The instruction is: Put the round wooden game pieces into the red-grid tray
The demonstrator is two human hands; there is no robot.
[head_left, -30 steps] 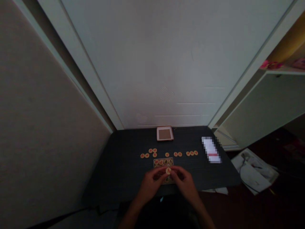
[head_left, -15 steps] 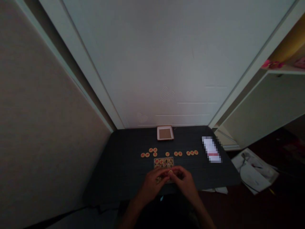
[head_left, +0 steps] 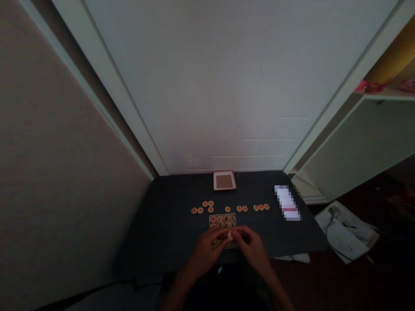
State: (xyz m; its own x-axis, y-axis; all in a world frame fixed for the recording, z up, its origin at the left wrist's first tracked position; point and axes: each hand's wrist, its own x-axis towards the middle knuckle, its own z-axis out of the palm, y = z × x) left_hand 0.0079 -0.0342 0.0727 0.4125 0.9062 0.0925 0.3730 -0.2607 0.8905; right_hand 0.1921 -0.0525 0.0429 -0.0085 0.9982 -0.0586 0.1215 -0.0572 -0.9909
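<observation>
Between my two hands is a round Chinese chess piece (head_left: 230,235) with a pale rim. The fingertips of my left hand (head_left: 209,245) close on its left side, and the thumb and fingers of my right hand (head_left: 252,244) pinch it from the right. Both hands hover over the near half of a box (head_left: 223,214) filled with rows of round chess pieces, some marked red and some dark. My fingers hide part of those rows. Beyond the box, several red-marked pieces (head_left: 242,208) lie in small groups across the dark table (head_left: 162,233).
A shallow box lid (head_left: 224,189) lies at the table's back edge by the white panel. A blurred-out bright object (head_left: 288,203) rests on the right side. On the floor to the right stands a white box (head_left: 346,233) with cables.
The piece between my fingers has turned so more of its face shows, and my fingertips have shifted slightly. The pieces on the table have stayed in place.
</observation>
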